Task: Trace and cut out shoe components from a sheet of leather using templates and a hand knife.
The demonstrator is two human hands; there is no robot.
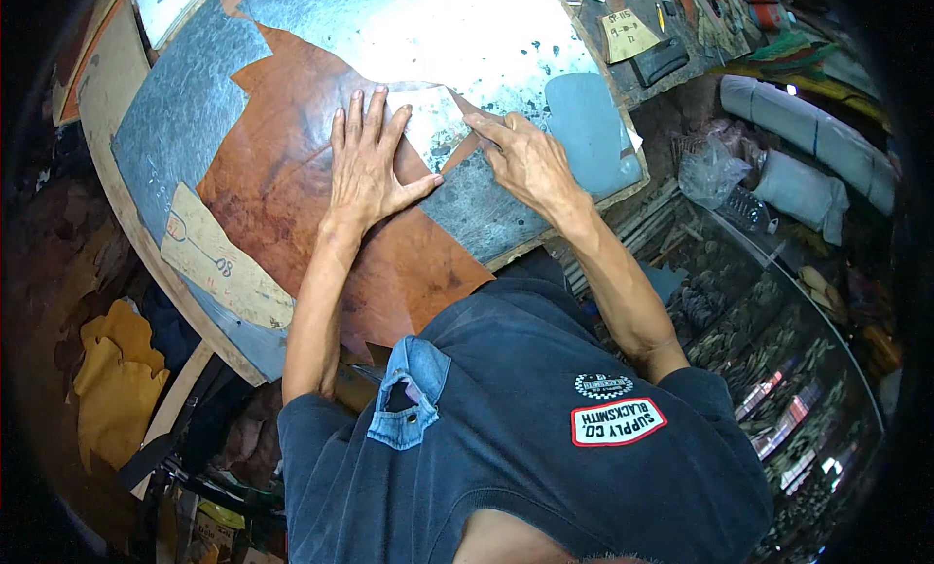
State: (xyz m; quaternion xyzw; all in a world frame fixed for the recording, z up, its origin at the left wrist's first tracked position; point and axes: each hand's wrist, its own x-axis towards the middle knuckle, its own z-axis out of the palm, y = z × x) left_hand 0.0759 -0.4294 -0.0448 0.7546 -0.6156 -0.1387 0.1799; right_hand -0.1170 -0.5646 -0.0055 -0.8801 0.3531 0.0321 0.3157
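Observation:
A large brown leather hide [277,141] lies across the metal-topped work table [506,218]. My left hand [365,170] is pressed flat on the hide's right part, fingers spread and thumb reaching to its cut edge. To the right of that edge, my right hand [530,165] is closed on a narrow, pointed brown leather strip [464,153]. Its ends stick out past my fingers on the left; the gripped middle is hidden. A bright patch of metal surface shows between the strip and the hide.
A cream paper pattern [224,257] rests over the hide's left edge. At the table's right lies a grey-blue rounded sheet [589,131]. Beyond stands a bench with a black box-like object [662,62] and tools. A glass-topped case [778,369] is at right, yellow leather [122,369] at lower left.

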